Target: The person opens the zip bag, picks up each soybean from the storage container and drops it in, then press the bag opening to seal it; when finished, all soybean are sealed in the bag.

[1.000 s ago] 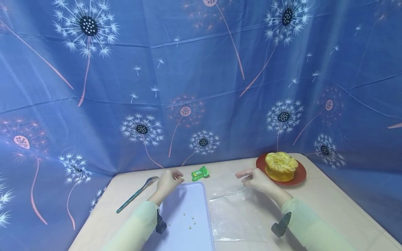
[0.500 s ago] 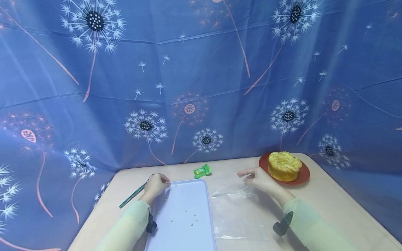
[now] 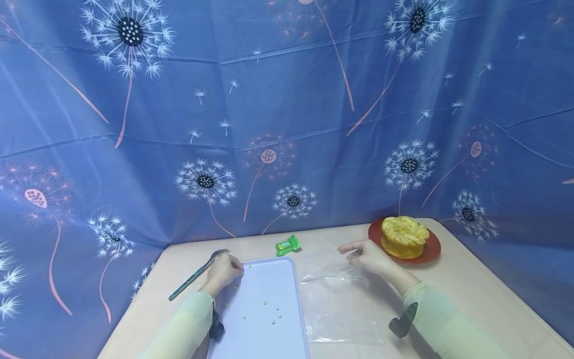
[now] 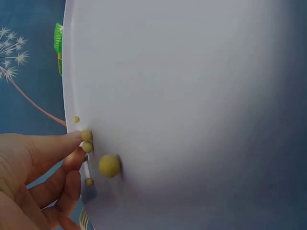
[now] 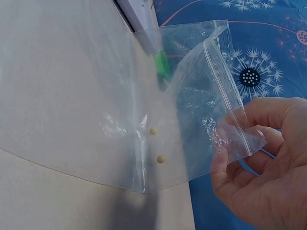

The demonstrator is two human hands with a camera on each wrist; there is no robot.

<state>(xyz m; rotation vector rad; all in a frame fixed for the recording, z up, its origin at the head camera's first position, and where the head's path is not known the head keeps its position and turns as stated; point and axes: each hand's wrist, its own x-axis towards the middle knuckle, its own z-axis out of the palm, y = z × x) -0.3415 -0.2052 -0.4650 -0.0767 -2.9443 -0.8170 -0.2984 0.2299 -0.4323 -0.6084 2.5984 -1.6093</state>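
Observation:
At the far left corner of the pale lavender tray [image 3: 287, 294], my left hand [image 3: 222, 270] is lowered with its fingers bent. In the left wrist view, its thumb and fingertips come together at a pair of small round yellow soybeans [image 4: 86, 136], beside the tray's rim. A larger-looking soybean [image 4: 110, 166] lies closer to the camera. More soybeans [image 3: 277, 309] are scattered over the tray. My right hand [image 5: 261, 153] pinches the zip edge of a clear plastic zip bag [image 5: 120, 81], lifting its mouth. Two soybeans [image 5: 154, 131] show through the bag.
A fork with a teal handle [image 3: 190, 285] lies left of the tray, its tines partly behind my left hand. A green-wrapped packet [image 3: 288, 245] is behind the tray. At the back right stands a red plate [image 3: 436, 248] bearing a yellow round bread [image 3: 404, 239].
My left hand has moved left and down from over the tray's far edge to its far left corner. The right hand stays at the bag. The head view has shifted slightly.

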